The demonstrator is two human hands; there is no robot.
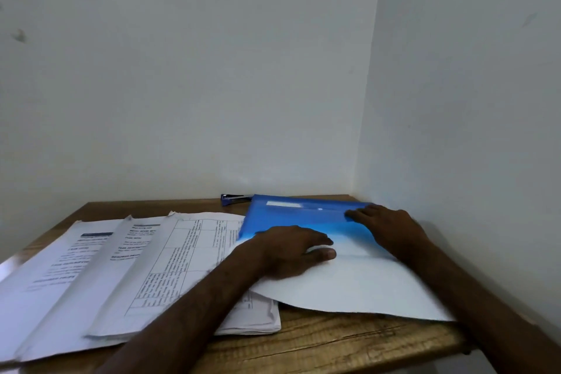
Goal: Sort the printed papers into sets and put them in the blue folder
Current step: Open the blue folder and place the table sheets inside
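Note:
A blue plastic folder (291, 215) lies at the back right of the wooden table (334, 343). A set of white paper (349, 288), blank side up, sticks out of the folder's near edge toward me. My left hand (291, 249) lies on that paper at the folder's mouth, thumb and fingers pinching its top edge. My right hand (391, 228) rests flat on the folder's right part, fingers spread toward its flap. Three overlapping sets of printed papers (127, 276) lie fanned on the table's left half, the rightmost showing a table grid.
A blue stapler (235, 199) sits at the back edge against the wall, just left of the folder. White walls close the table in at the back and right. Bare wood shows along the front edge (318, 352).

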